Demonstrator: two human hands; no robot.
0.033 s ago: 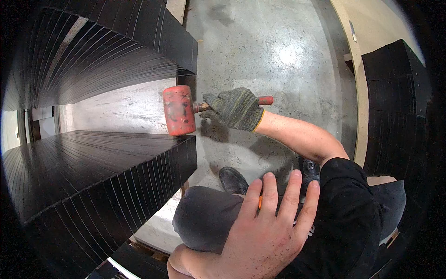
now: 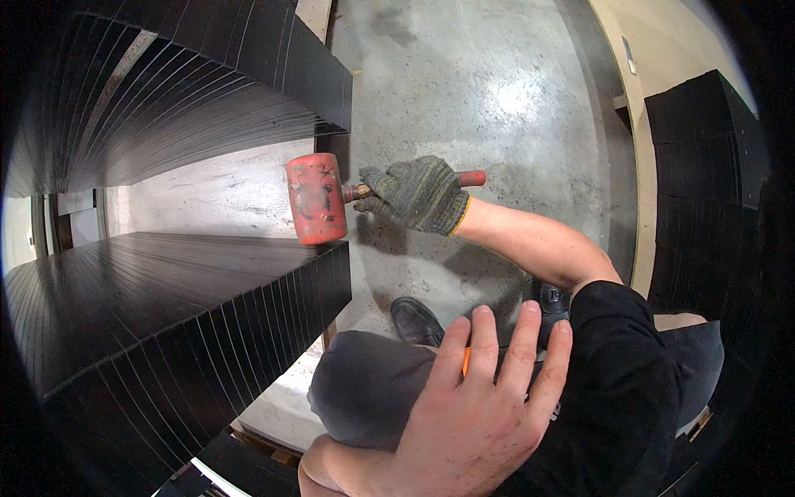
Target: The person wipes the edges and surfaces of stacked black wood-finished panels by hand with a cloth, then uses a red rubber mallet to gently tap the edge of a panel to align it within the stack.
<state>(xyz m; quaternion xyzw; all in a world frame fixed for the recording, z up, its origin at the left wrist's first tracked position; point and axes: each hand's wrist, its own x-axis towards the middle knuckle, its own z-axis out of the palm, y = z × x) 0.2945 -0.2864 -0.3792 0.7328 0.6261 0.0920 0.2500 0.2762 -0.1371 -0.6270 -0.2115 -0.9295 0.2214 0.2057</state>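
**Red mallet held against stacked black panels**

Nearest the camera, a bare hand (image 2: 468, 414) was seen at the lower edge, fingers spread apart and laid flat on a knee covered in grey trousers (image 2: 364, 398). A thin orange object (image 2: 466, 361) showed between two of its fingers, but it could not be told whether it was gripped. From the picture alone it could not be settled that this hand was the wearer's left.

Just beyond the knee, a black shoe (image 2: 416, 321) was planted on the concrete floor (image 2: 480, 91).

Farther out, the right hand (image 2: 418, 193), covered by a dark knitted glove, was closed around the handle of a red mallet (image 2: 315, 199). The red end of the handle stuck out past the glove on the right. The mallet's head was held upright, its lower end touching or just beside the top corner of the near stack of black panels (image 2: 166, 306).

Behind the mallet, a pale board (image 2: 207, 199) was visible between that stack and a second stack of black panels (image 2: 207, 91) above. At the far right, another dark stack (image 2: 704, 182) stood well apart.
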